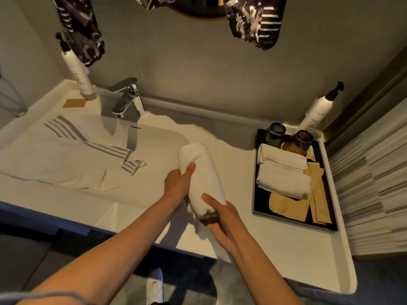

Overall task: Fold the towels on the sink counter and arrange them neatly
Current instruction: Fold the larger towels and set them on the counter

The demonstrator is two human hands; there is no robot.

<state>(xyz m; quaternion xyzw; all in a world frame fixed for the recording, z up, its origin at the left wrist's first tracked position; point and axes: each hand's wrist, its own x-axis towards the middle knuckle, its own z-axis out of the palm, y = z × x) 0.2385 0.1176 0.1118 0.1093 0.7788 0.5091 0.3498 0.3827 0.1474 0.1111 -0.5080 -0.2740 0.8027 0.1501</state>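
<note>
— Which towels are out?
— A white rolled towel [201,175], held above the worktop [286,249], near the basin. A striped towel [72,159] lies loose and crumpled on the left.
— Any folded?
— Two white folded towels [283,170], stacked on the black tray [256,203] at right.

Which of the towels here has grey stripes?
The striped towel lying unfolded across the sink basin, left of both hands. The rolled towel being held and the two on the tray are plain white.
</note>
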